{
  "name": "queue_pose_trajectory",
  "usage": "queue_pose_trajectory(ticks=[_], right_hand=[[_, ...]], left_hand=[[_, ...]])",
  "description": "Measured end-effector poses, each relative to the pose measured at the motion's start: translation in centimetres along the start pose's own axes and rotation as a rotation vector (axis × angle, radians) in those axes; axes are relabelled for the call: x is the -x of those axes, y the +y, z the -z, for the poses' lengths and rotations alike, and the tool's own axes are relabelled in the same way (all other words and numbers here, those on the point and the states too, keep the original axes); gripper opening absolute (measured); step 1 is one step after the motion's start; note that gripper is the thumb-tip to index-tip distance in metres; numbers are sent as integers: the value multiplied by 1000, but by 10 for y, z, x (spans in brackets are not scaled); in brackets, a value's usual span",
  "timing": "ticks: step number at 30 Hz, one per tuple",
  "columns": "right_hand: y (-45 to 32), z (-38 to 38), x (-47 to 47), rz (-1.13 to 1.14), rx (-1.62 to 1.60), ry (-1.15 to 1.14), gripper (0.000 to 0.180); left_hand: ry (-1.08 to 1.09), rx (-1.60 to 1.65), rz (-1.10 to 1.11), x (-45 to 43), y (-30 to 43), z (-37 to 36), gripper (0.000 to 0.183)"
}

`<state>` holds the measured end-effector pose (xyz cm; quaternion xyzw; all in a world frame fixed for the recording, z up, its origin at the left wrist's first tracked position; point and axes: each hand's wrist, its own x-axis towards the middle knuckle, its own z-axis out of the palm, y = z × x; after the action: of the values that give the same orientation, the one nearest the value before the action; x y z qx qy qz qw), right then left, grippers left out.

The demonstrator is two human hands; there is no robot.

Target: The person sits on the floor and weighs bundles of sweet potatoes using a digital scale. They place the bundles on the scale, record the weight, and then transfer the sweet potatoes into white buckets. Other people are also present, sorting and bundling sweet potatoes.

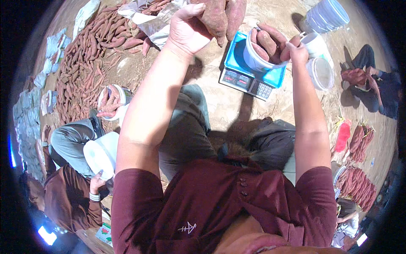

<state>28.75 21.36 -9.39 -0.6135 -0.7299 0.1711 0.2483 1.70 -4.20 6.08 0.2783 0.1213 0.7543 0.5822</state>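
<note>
At the top of the head view my left hand (190, 30), palm up, holds a large sweet potato (215, 17). A second sweet potato (235, 19) sits against it; how it is supported is cut off by the frame. My right hand (298, 54) is closed around a sweet potato (295, 40) at the right rim of a white plastic bucket (258, 65). Several sweet potatoes (267, 43) fill that bucket. It stands on the blue pan of a digital scale (236, 47), whose display (236, 80) is lit red.
A large heap of sweet potatoes (79, 73) and a white sack (158, 35) lie left. Right of the scale stand a white bucket (320, 74) and stacked buckets (326, 17). A co-worker at left holds a white bucket (101, 155). Another person (371, 82) sits right, near bundled sweet potatoes (356, 187).
</note>
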Motion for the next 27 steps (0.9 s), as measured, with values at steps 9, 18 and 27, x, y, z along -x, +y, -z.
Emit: queue_pose_trajectory(ticks=[9,18,27], right_hand=[[-12,114,-3,-30,-1203,-99,24],[-29,119,79,-352,-1489,-788,44],[-81,124,131,-177,-1327,-796,47]], left_hand=[[27,-106,248,-2,-30,-9,58],[-72,-61,467,5,-61,-43,81],[-134,-101,696,15,-72,5,60]])
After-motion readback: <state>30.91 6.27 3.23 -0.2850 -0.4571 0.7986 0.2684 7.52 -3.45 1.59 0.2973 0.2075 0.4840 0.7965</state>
